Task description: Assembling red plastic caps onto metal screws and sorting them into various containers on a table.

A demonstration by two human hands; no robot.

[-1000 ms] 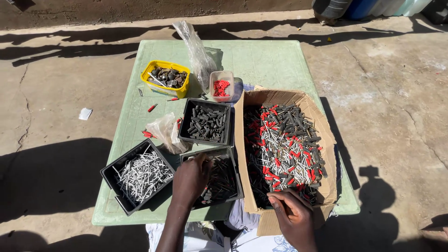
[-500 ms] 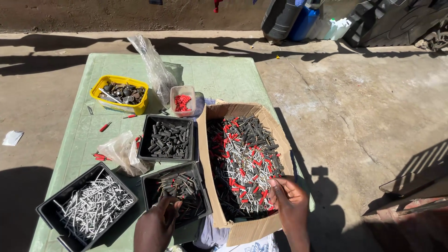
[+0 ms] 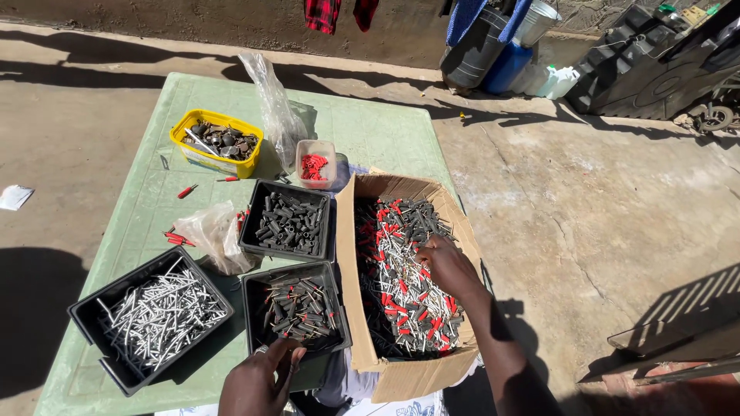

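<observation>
The right hand (image 3: 447,266) digs into the mixed bits in the cardboard box (image 3: 351,254) at the surface's right edge, fingers curled on some, though what is hidden. The left hand (image 3: 258,381), loosely closed, seemingly empty, rests at the near black tray (image 3: 254,289). Sorting looks underway; next needs one bit picked out.

Outdoor yard of a home, used as a makeshift sorting station. A green plastic table (image 3: 370,135) stands on sunlit bare concrete. Beyond the table, laundry (image 3: 322,12) hangs against a wall; to the table's far right stand a dark barrel (image 3: 474,50), blue container (image 3: 509,68) and jugs (image 3: 556,81).
</observation>
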